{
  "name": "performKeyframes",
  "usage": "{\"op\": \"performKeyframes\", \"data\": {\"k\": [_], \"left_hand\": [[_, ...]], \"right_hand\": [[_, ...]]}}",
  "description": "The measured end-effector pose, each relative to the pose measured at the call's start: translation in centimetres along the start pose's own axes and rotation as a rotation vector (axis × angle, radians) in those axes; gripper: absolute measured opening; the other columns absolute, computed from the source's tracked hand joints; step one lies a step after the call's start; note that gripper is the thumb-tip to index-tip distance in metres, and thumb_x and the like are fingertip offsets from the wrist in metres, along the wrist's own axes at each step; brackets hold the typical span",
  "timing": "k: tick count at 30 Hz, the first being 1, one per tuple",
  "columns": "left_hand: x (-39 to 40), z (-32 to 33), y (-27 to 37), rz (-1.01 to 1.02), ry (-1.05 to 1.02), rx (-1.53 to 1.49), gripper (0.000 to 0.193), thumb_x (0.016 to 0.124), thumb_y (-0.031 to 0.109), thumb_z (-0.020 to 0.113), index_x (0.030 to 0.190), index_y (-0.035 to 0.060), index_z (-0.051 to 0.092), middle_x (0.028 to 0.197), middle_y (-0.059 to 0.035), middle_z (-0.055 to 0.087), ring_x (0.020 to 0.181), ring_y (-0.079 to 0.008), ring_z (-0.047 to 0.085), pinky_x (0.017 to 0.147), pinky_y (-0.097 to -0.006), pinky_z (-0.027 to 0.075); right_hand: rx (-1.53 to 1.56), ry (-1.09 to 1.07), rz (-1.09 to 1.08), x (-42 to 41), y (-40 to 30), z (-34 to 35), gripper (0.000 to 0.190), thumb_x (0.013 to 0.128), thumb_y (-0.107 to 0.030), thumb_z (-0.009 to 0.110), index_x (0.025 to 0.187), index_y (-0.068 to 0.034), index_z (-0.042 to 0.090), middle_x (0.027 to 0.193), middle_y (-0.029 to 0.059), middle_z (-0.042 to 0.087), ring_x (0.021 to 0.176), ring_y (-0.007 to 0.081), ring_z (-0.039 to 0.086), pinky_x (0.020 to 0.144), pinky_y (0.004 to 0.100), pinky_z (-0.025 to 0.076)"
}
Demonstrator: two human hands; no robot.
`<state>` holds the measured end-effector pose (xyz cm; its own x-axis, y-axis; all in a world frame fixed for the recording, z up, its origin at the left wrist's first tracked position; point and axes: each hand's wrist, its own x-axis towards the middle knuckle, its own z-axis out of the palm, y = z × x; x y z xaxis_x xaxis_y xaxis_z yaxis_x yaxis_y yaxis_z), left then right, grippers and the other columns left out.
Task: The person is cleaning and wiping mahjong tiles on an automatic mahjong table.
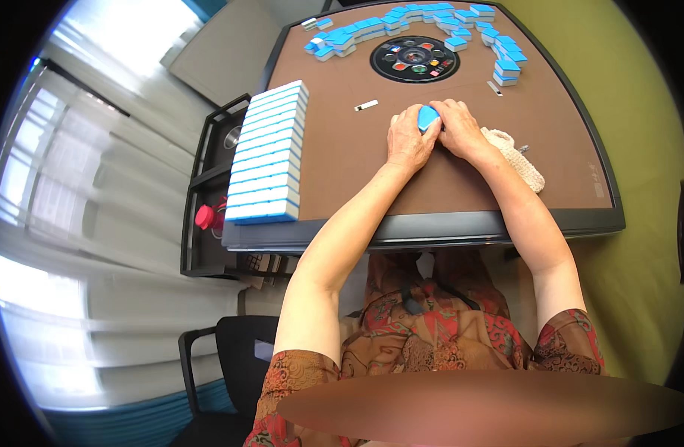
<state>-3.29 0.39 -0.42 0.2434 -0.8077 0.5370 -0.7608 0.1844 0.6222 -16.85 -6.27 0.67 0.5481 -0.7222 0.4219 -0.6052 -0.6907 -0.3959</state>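
Over the brown playing surface of a mahjong table (342,162), my left hand (409,138) and my right hand (458,128) meet around a small blue object (428,118). Fingers of both hands wrap its sides, so only its smooth blue face shows and its exact kind is unclear. Beside my right wrist lies a cream, nubby cloth (518,162), partly behind the forearm. A small grey bristled or threaded piece (523,149) pokes out next to the cloth.
A block of white-and-blue mahjong tiles (266,156) lines the table's left side. More tiles (370,25) curve along the far side, around the round black control panel (414,58). A black side cart (199,181) holds a red-lidded container (206,217). A black chair (244,357) stands at lower left.
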Motion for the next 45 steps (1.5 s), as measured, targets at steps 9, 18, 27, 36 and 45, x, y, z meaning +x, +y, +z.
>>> {"op": "performKeyframes", "data": {"k": [9, 18, 27, 36, 45], "left_hand": [[1.5, -1.7, -0.3, -0.127, -0.258, -0.341, 0.043, 0.085, 0.022, 0.079, 0.122, 0.0051, 0.066, 0.118, -0.0183, 0.069, 0.106, -0.0344, 0.068, 0.092, -0.0407, 0.054], [1.9, -3.1, 0.7, -0.169, -0.329, -0.284, 0.048, 0.085, 0.024, 0.081, 0.127, 0.0047, 0.065, 0.119, -0.0165, 0.07, 0.104, -0.0273, 0.07, 0.09, -0.039, 0.056], [2.2, -3.8, -0.4, -0.286, -0.171, -0.152, 0.049, 0.087, 0.036, 0.079, 0.123, 0.0049, 0.069, 0.108, -0.0149, 0.074, 0.096, -0.0244, 0.07, 0.084, -0.036, 0.056], [2.6, -6.0, -0.2, -0.391, -0.269, 0.237, 0.05, 0.093, 0.052, 0.06, 0.109, 0.007, 0.076, 0.096, -0.0174, 0.075, 0.097, -0.0306, 0.071, 0.092, -0.0433, 0.052], [3.2, -8.1, 0.3, -0.597, -0.539, 0.175, 0.04, 0.096, 0.044, 0.06, 0.103, 0.0068, 0.074, 0.093, -0.0131, 0.075, 0.091, -0.0226, 0.071, 0.087, -0.0403, 0.054]], "right_hand": [[0.012, -0.025, -0.038, -1.0, -0.7, -2.2, 0.058, 0.079, -0.009, 0.074, 0.134, -0.008, 0.056, 0.127, 0.0197, 0.057, 0.119, 0.0413, 0.053, 0.1, 0.0494, 0.049], [0.018, -0.122, 0.058, -1.6, 0.1, -3.1, 0.051, 0.082, -0.004, 0.072, 0.13, -0.004, 0.055, 0.117, 0.0232, 0.056, 0.113, 0.0419, 0.058, 0.094, 0.0501, 0.052], [-0.001, -0.184, 0.08, -1.2, -0.8, -4.5, 0.044, 0.081, -0.008, 0.077, 0.121, -0.003, 0.059, 0.118, 0.0215, 0.058, 0.11, 0.0397, 0.061, 0.092, 0.048, 0.054], [0.081, -0.218, 0.108, -2.0, -2.6, -5.0, 0.057, 0.077, -0.023, 0.084, 0.126, -0.004, 0.061, 0.108, 0.0184, 0.061, 0.1, 0.0385, 0.063, 0.088, 0.047, 0.052], [0.303, -0.21, 0.078, -1.5, -1.1, -4.1, 0.035, 0.082, -0.018, 0.078, 0.114, -0.008, 0.066, 0.111, 0.019, 0.061, 0.103, 0.0384, 0.063, 0.089, 0.0455, 0.052]]}}
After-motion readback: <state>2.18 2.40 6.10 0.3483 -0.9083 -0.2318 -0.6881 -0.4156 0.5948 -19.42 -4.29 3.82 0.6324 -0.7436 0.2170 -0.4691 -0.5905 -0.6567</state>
